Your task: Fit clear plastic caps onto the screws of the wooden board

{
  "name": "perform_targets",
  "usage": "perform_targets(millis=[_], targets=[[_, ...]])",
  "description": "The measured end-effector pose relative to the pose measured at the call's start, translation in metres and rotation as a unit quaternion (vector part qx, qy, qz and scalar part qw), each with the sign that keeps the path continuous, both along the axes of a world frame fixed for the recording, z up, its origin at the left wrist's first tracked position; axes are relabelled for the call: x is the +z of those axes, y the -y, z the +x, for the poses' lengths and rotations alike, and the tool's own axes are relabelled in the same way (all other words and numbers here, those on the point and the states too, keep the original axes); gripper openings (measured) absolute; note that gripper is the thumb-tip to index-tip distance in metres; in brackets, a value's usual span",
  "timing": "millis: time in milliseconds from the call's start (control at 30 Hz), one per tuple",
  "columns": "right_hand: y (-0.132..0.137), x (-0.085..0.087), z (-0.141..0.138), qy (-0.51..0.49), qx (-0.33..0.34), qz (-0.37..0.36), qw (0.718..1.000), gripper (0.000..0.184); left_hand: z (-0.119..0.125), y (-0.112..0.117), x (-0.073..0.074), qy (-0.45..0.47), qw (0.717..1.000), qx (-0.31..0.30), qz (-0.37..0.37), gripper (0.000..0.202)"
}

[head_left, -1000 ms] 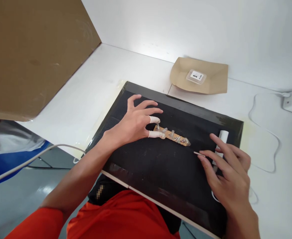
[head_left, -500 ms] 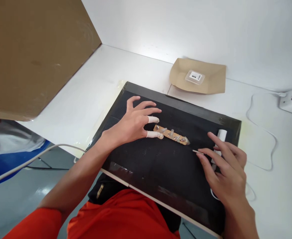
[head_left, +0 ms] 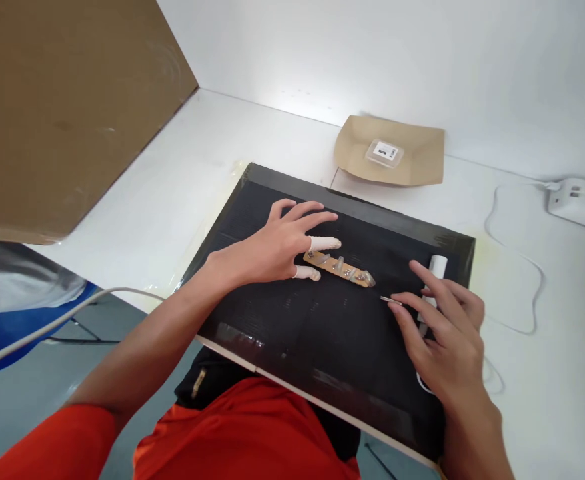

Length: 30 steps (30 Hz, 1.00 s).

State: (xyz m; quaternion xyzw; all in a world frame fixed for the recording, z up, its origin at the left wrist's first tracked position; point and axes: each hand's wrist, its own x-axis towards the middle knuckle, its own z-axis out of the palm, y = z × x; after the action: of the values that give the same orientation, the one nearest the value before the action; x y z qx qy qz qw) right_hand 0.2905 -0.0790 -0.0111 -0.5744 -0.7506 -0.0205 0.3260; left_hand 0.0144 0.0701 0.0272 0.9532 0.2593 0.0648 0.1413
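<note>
Had fingers apart on the left hand [head_left: 292, 240], astride the strip [head_left: 333, 268] on the mat [head_left: 282, 340], and clamped on a tool [head_left: 386, 299] in the right hand [head_left: 447, 343]. Kinda risked skidding the ungripped strip with one bump.

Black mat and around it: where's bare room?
Black mat: between the tan strip, left forearm, right hand and near edge. White table: between mat and cardboard panel. Crowded: strip's left end, between left hand's capped thumb and finger, and mat's right side, by right hand and white cylinder.

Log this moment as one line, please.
left hand: open, astride tan strip; right hand: pinching thin metal rod; tan strip: on black mat; labelled clear case: in brown paper tray
</note>
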Motion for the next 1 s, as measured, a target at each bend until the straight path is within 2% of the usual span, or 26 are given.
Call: perform_targets(millis=[167, 400, 700, 1000], targets=[[0.0001, -0.0007, 0.0004, -0.002, 0.000, 0.002, 1.000, 0.022, 0.0059, -0.0054, -0.0030, 0.000, 1.000, -0.019, 0.001, 0.048], [0.0010, 0.0007, 0.0027, 0.004, 0.003, -0.001, 1.000, 0.023, 0.0081, -0.0067, -0.0029, 0.007, 1.000, -0.025, 0.005, 0.029], [0.0003, -0.0003, 0.0017, -0.001, -0.002, -0.003, 1.000, 0.022, 0.0087, -0.0091, -0.0070, 0.038, 0.998, -0.036, 0.040, 0.017], [0.0014, 0.0017, 0.0026, -0.002, -0.004, -0.006, 1.000, 0.020, 0.0084, -0.0111, -0.0070, 0.057, 0.997, -0.037, 0.034, 0.028]])
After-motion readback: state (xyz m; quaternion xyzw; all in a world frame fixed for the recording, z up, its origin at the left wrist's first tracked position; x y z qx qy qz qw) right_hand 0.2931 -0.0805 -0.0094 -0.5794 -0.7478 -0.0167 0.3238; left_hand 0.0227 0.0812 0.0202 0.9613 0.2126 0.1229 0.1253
